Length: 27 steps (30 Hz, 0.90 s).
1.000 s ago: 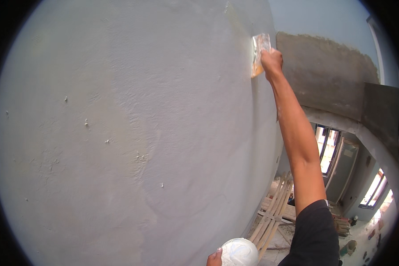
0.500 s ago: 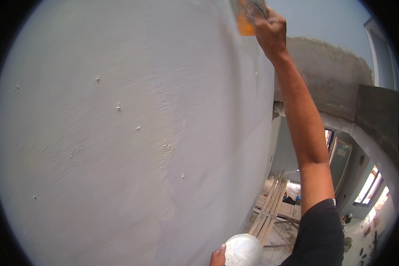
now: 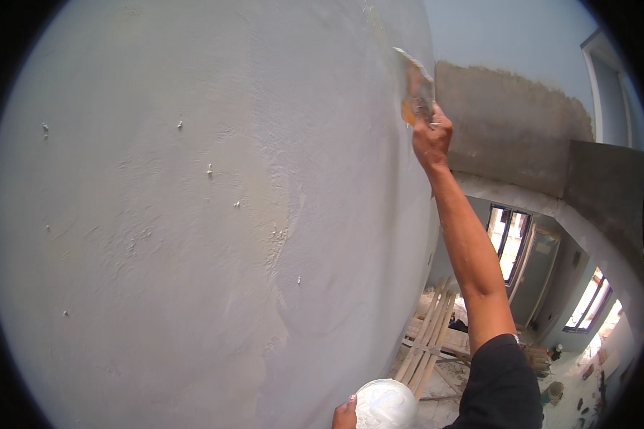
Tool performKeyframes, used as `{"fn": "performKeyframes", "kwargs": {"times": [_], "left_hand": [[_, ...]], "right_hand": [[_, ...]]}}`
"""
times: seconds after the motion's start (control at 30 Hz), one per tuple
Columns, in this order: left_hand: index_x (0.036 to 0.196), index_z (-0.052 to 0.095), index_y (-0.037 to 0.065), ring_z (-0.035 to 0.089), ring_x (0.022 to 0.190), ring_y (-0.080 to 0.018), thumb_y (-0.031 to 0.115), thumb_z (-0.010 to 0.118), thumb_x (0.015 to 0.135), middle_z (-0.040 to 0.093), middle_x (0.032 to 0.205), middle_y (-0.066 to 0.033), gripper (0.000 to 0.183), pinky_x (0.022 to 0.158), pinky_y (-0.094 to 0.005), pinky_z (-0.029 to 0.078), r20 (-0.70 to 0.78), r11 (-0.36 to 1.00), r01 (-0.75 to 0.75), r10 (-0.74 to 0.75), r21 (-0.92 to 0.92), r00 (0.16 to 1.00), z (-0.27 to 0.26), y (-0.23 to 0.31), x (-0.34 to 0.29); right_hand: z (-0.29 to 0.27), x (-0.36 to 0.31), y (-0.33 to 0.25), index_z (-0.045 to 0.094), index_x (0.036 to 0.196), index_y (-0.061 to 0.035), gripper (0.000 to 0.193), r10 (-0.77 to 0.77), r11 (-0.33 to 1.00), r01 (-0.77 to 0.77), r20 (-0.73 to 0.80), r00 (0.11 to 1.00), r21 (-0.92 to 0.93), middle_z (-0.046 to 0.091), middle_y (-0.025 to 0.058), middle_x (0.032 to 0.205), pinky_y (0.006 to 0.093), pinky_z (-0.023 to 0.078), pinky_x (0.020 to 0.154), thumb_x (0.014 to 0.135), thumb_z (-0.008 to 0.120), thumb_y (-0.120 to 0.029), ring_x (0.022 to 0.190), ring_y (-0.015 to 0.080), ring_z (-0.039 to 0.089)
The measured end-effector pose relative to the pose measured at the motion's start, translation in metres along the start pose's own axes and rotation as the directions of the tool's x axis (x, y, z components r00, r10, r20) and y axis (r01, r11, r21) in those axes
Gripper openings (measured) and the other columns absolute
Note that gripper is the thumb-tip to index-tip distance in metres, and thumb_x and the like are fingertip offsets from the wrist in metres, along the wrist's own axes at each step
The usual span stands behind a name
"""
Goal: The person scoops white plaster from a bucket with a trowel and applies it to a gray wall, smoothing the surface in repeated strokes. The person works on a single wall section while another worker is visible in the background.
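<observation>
My right hand (image 3: 432, 143) is raised at the upper right, with its fingers closed around a wide putty knife (image 3: 420, 89) that has orange on it and white smears. The knife is against the right side of a large grey wall (image 3: 193, 286), close to its edge. At the bottom, my left hand (image 3: 345, 415) grips the rim of a round white bowl (image 3: 385, 405) holding smooth white putty. Only the thumb and part of that hand show. Small white lumps and rough patches dot the wall, and a faint seam runs down it.
Below to the right are wooden planks (image 3: 429, 343) on a scaffold, above a littered floor (image 3: 440, 411). A brown unpainted wall band (image 3: 508, 121) lies beyond my right arm. Windows (image 3: 508, 239) and a door (image 3: 539, 272) stand farther back.
My right hand has come down along the wall's right side with the putty knife, which now shows more fully. My left hand still holds the bowl, slightly farther left in view.
</observation>
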<state>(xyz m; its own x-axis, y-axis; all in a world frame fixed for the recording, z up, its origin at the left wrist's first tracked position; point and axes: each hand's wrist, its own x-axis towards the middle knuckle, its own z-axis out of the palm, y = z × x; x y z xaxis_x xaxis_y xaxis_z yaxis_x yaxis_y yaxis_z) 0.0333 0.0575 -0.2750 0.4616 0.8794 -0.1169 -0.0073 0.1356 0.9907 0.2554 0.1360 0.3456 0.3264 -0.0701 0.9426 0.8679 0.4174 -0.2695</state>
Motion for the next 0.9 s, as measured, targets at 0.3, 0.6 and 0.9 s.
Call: {"fn": "performKeyframes", "kwargs": {"times": [0.3,0.6,0.9], "left_hand": [[0.103,0.060,-0.009,0.060,0.081,-0.0304,0.040,0.038,0.098,0.065,0.086,-0.0230,0.054,0.074,-0.0405,0.047,0.063,0.975,-0.072,0.060,0.211,0.996,0.011,0.011,-0.002],[0.100,0.063,-0.008,0.056,0.087,-0.0149,0.037,0.043,0.099,0.065,0.092,-0.0115,0.049,0.079,-0.0303,0.044,0.155,0.987,0.106,-0.086,-0.121,0.984,0.023,0.060,-0.029],[0.110,0.057,-0.011,0.057,0.090,-0.0165,0.035,0.041,0.100,0.064,0.099,-0.0128,0.050,0.081,-0.0306,0.045,0.141,0.953,0.214,-0.186,-0.213,0.972,-0.015,0.047,-0.052]], "right_hand": [[0.019,0.135,-0.016,0.065,0.095,0.0052,0.032,0.229,0.964,-0.242,-0.117,0.966,-0.108,0.065,0.0144,0.087,0.0348,0.048,0.072,0.075,0.062,-0.020,0.081,0.0195,0.060],[0.004,0.085,-0.179,0.064,0.082,0.0042,0.023,-0.293,0.922,0.254,0.100,0.951,0.292,0.055,0.0013,0.069,0.0338,0.044,0.060,0.085,0.052,-0.016,0.065,0.0136,0.050],[-0.096,-0.060,-0.010,0.064,0.090,0.0031,0.027,-0.067,0.997,0.056,-0.237,0.969,-0.051,0.064,0.0131,0.073,0.0325,0.046,0.063,0.090,0.057,-0.022,0.066,0.0165,0.055]]}}
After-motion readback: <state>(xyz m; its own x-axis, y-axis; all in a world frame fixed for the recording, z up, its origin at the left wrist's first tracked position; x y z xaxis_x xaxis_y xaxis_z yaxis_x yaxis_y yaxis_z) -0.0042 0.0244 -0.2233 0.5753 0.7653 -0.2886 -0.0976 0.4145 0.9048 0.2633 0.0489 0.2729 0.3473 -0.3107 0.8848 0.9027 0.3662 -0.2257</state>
